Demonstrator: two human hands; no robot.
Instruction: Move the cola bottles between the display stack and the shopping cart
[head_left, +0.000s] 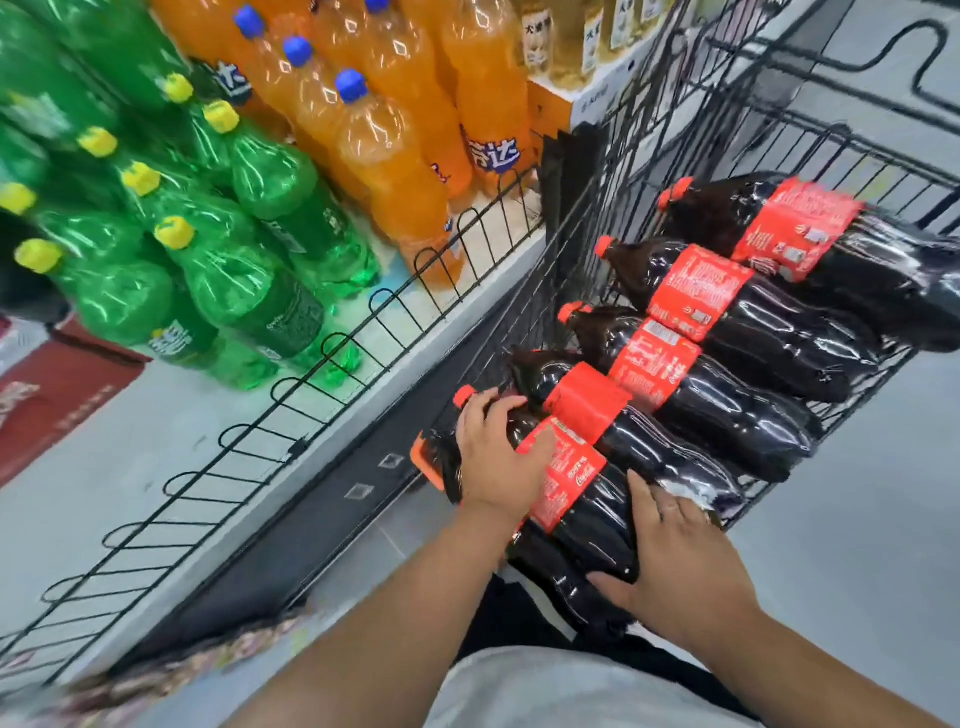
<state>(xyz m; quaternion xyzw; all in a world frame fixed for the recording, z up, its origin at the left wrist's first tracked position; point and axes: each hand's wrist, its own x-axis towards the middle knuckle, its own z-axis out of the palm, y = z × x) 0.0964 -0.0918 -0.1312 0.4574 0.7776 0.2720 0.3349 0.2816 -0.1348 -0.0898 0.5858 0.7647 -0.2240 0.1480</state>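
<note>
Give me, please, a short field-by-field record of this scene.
cart: holds at least five cola bottles, lying on their sides in a row
held bottle: nearest of the row, at the cart's near end
left hand: grips its neck end
right hand: grips its base end
beside cart: green bottles with yellow caps and orange bottles with blue caps, upright behind a wire fence

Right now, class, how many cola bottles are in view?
5, across the cart: farthest, second, third, fourth, nearest in left hand and right hand. More may hide beneath.
</note>
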